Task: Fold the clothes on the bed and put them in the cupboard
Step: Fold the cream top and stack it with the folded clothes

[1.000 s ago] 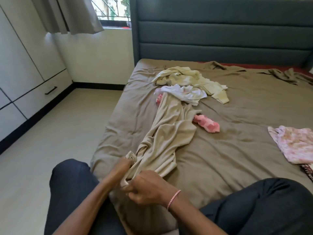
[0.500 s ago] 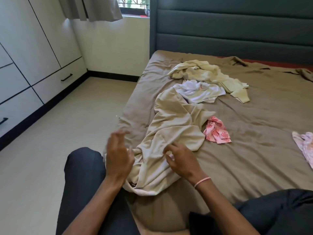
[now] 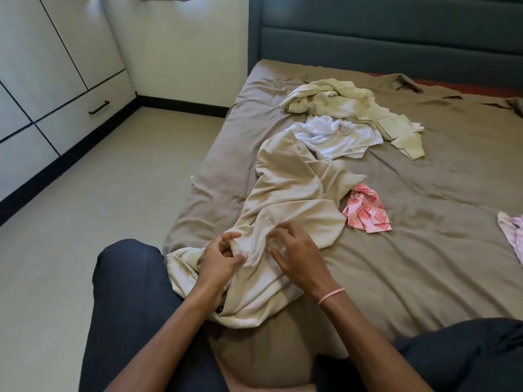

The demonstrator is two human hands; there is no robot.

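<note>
A long beige garment [image 3: 291, 193] lies crumpled along the left side of the bed [image 3: 424, 264], its near end hanging over the bed's edge by my knees. My left hand [image 3: 219, 264] pinches a raised fold of it between thumb and fingers. My right hand [image 3: 297, 256], with a pink thread band at the wrist, has bent fingers gathering the same cloth just to the right; the fingertips are blurred. Further back lie a white garment [image 3: 336, 137] and a pale yellow-green garment [image 3: 353, 108]. A small pink patterned cloth [image 3: 368, 213] sits right of the beige one.
A pink floral garment [image 3: 512, 236] shows at the right edge. The white cupboard [image 3: 42, 66] with a black drawer handle [image 3: 99, 107] lines the left wall across a strip of beige floor [image 3: 99, 193]. A dark padded headboard [image 3: 396, 38] stands behind. My dark-trousered knee [image 3: 127, 292] is at the bed's near edge.
The view has swung left and down. My left hand, lifted free half a second ago, has come down onto the beige garment and taken a fold; my right hand shifted slightly along the cloth.
</note>
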